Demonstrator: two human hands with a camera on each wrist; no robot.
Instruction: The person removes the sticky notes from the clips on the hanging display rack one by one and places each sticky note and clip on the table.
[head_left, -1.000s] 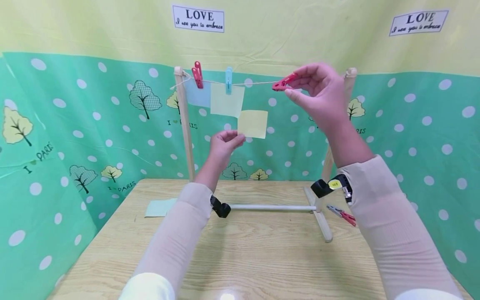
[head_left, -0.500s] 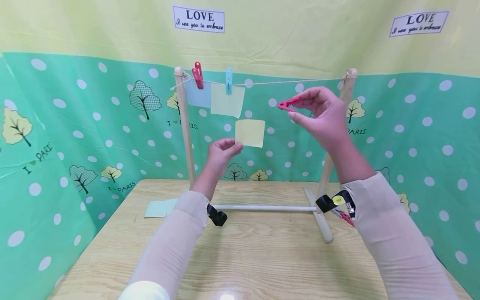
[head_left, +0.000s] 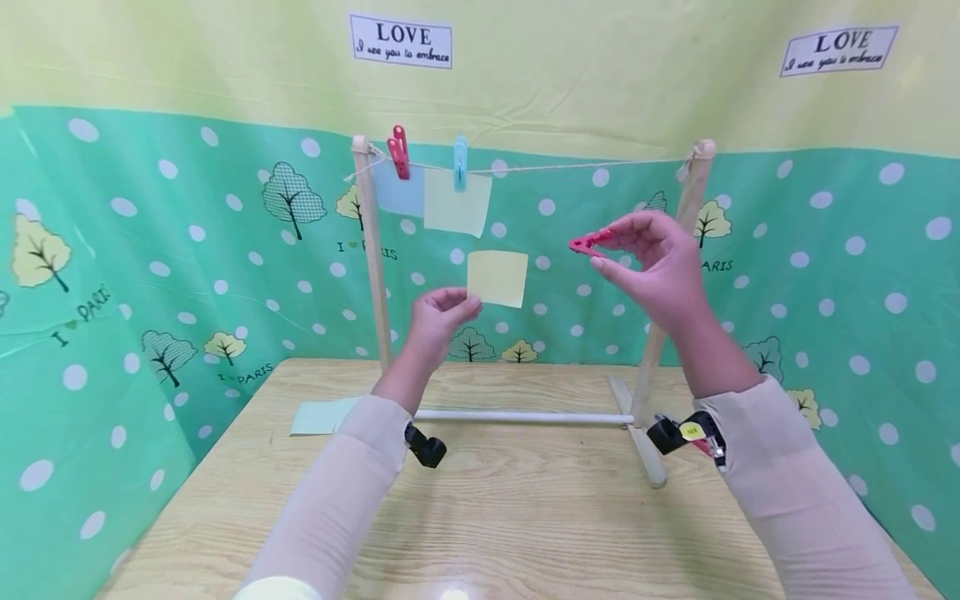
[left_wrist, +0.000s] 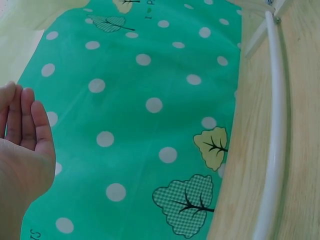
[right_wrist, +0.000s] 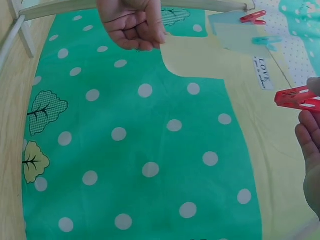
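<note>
My left hand [head_left: 442,321] pinches a yellow square of paper [head_left: 498,279] at its lower left corner, below the string [head_left: 570,166]. To the right, my right hand [head_left: 660,258] pinches a red clothespin [head_left: 592,242] between thumb and fingers, apart from both string and paper. In the right wrist view the same clothespin [right_wrist: 297,97] shows at the right edge. On the string, another red clothespin [head_left: 398,154] holds a blue paper [head_left: 397,190]. Beside it a light blue clothespin [head_left: 460,162] holds a pale green paper [head_left: 457,204].
The string runs between two wooden posts [head_left: 375,267], joined low down by a white bar [head_left: 525,416]. Pale green paper [head_left: 318,418] lies on the table [head_left: 510,517] at left. Clothespins [head_left: 702,447] by the right foot are mostly hidden by the right wrist camera.
My right hand has moved down from the string, and slightly right, with the red clothespin. My left hand has lowered the yellow paper and moved slightly left.
</note>
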